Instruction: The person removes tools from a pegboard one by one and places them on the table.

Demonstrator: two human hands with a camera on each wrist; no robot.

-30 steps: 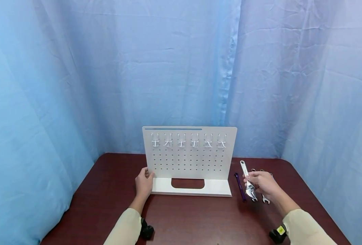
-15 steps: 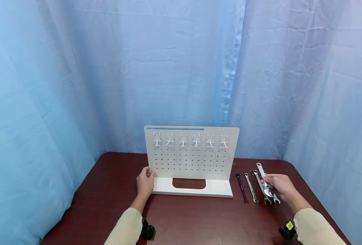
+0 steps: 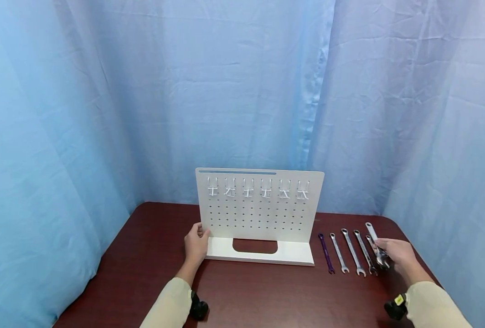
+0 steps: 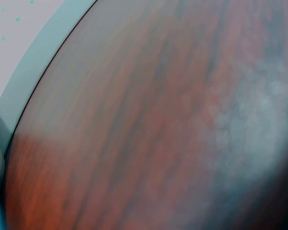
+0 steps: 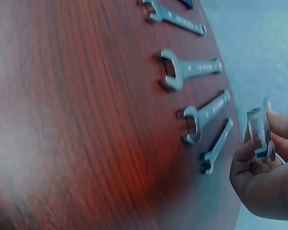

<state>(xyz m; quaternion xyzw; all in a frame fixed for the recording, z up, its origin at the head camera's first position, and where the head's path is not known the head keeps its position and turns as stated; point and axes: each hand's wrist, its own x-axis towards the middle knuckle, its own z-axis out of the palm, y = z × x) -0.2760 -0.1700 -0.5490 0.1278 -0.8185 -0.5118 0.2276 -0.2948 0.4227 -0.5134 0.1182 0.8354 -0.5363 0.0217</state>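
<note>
My right hand [image 3: 397, 251] pinches an adjustable wrench [image 3: 372, 233] over the right end of a row of wrenches, its ringed handle end pointing away. In the right wrist view the same wrench [image 5: 258, 129] is seen nearly end-on between thumb and fingers. The row holds a purple wrench [image 3: 326, 253] at its left and several silver combination wrenches [image 3: 353, 253]; the rightmost is partly covered by the held one. With its thumb in front and fingers at the side edge, my left hand [image 3: 195, 242] grips the lower left of a white pegboard [image 3: 255, 214].
Several white double hooks [image 3: 248, 189] line the pegboard's upper part. Its flat base [image 3: 296, 254] has a cutout and rests on the dark red wooden table [image 3: 263, 296]. Blue curtains [image 3: 234, 91] hang close behind the table and along both sides.
My right hand has moved rightward along the row with the adjustable wrench, uncovering the silver wrenches. My left hand keeps its grip on the pegboard. The head view has shifted slightly.
</note>
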